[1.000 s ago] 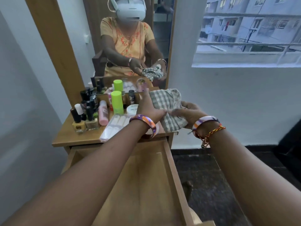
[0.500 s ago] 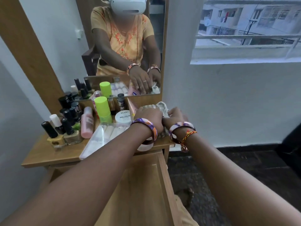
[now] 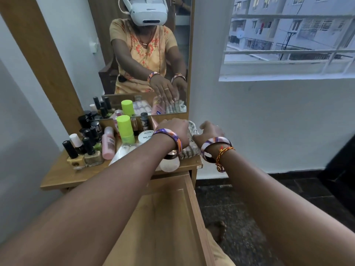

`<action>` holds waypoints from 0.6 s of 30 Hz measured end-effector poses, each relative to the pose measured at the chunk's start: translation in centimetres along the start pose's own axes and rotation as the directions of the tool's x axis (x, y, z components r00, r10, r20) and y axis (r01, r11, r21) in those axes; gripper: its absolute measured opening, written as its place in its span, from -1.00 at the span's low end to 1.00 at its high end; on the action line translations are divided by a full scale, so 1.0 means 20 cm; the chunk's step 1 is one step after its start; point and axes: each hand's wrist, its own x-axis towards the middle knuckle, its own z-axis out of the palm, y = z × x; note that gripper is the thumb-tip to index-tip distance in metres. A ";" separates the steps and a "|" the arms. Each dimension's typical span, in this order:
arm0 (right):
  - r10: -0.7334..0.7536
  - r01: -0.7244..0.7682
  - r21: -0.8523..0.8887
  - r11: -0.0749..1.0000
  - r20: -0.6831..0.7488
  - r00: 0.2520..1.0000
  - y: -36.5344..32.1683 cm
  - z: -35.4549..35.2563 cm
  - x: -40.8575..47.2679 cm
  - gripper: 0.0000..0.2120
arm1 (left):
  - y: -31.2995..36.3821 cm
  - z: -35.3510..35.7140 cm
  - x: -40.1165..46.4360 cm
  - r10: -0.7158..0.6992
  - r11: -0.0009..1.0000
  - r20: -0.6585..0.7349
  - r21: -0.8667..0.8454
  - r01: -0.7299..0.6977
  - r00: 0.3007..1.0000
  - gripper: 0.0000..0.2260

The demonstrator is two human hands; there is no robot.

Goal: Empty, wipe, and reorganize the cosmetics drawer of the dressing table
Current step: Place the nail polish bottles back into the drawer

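- Head view, taking the drawer [image 3: 165, 217] as the landmark: it stands pulled out toward the camera, and its wooden floor shows bare wherever the forearms do not cover it, so emptying looks done
- Beyond the drawer's far edge lies the tabletop [image 3: 57, 177], crowded with the cosmetics: dark-capped nail polish bottles [image 3: 86, 143] far to the left of the drawer, a pink bottle [image 3: 108, 144] beside them, a lime-green bottle [image 3: 125, 129] and a white jar [image 3: 147, 136] further in toward the mirror [image 3: 149, 54]
- The checked cloth [image 3: 189, 150] rests folded on the tabletop just past the drawer's far right corner; the left hand [image 3: 172, 131] lies palm-down on it with fingers spread, pressing rather than clutching
- The right hand [image 3: 211, 130] sits just right of the cloth with fingers loosely curled; whether it touches the fabric I cannot tell, as the wrist hides the fingertips
- The mirror's reflection shows spread fingers flat over the cloth and no pinch on it
- Judgement: with the cloth parked outside the drawer and the floor clean-looking, wiping seems over or paused; I cannot confirm it from here
- Left to do: the whole reorganising step, since none of the bottles or jars is back inside the drawer
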 end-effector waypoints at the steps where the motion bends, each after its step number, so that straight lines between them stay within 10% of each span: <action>1: -0.019 0.019 -0.007 1.000 -0.014 1.000 -0.02 -0.02 -0.02 -0.68 | -0.01 -0.02 -0.01 -0.007 1.000 -0.010 -0.008 0.007 1.000 -0.64; 18: -0.529 0.537 -0.049 0.842 0.110 0.841 -0.54 0.05 -0.28 -0.83 | -0.70 -0.41 -0.37 -0.325 0.930 -0.274 -0.269 0.252 0.905 -0.70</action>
